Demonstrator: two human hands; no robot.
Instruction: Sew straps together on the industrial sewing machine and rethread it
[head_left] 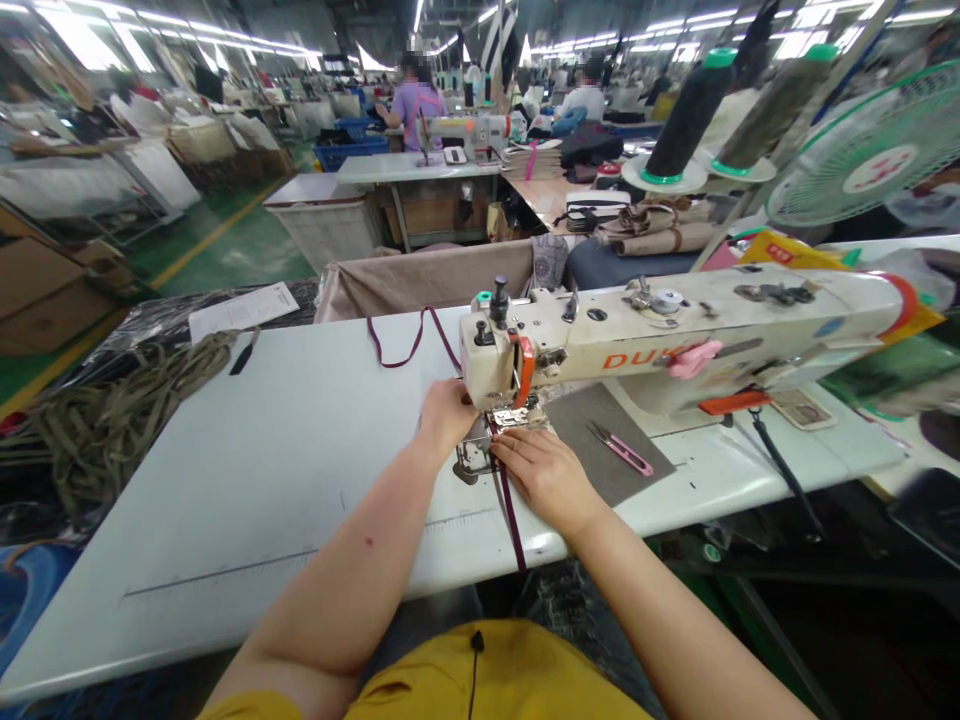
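A narrow maroon strip [511, 520] runs from the table's front edge up under the presser foot [514, 415] of a white sewing machine [600, 335]. Behind the machine head, more of it curves over the table. My right hand [544, 475] rests just in front of the foot, fingers together and their tips pressing on the strip. To the left of the needle area is my left hand [444, 415], its fingers curled in; the tips disappear by the machine head, so what they grip is hidden. Pink-handled thread snips [621, 448] lie on a grey mat [600, 410] right of my right hand.
The white table [300, 450] carries a printed ruler scale near its front. A heap of olive straps [142, 410] and a paper sheet [244, 312] lie at left. Thread cones [686, 120] and a green fan [877, 150] stand behind the machine. Another person [421, 105] sits further back.
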